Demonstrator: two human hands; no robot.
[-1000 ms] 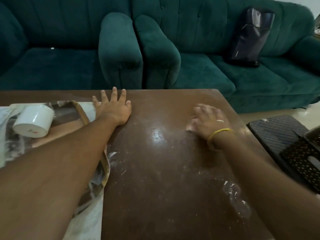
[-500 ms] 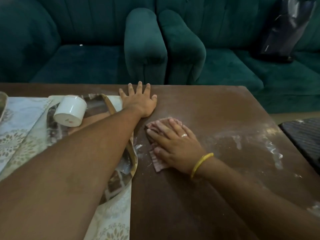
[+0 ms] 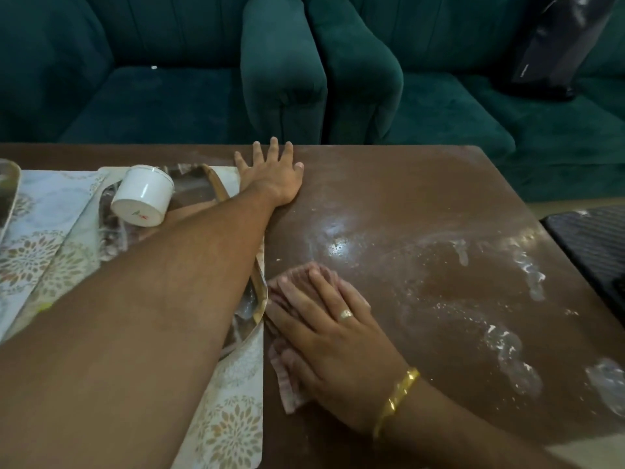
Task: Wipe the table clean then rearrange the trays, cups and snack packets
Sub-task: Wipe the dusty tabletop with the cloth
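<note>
My right hand (image 3: 333, 336) presses flat on a pinkish cloth (image 3: 287, 380) on the brown table (image 3: 422, 204), close to the edge of a shiny tray (image 3: 258, 292). My left hand (image 3: 274, 177) rests palm down near the far table edge, fingers spread, holding nothing; its forearm crosses over the tray. A white cup (image 3: 143, 196) lies on its side on the tray. White smears and crumbs (image 3: 507, 343) streak the right part of the table. Patterned mats (image 3: 44, 238) lie under the tray at the left.
Green sofas (image 3: 287, 62) stand just behind the table, with a dark bag (image 3: 561, 42) on the right one. A black textured object (image 3: 595, 242) sits beyond the table's right edge. Another tray's rim (image 3: 10, 184) shows at far left.
My right hand has dragged the cloth from the table's right-middle leftward and nearer to me, up to the tray's edge. The left hand has stayed planted. The view has shifted left.
</note>
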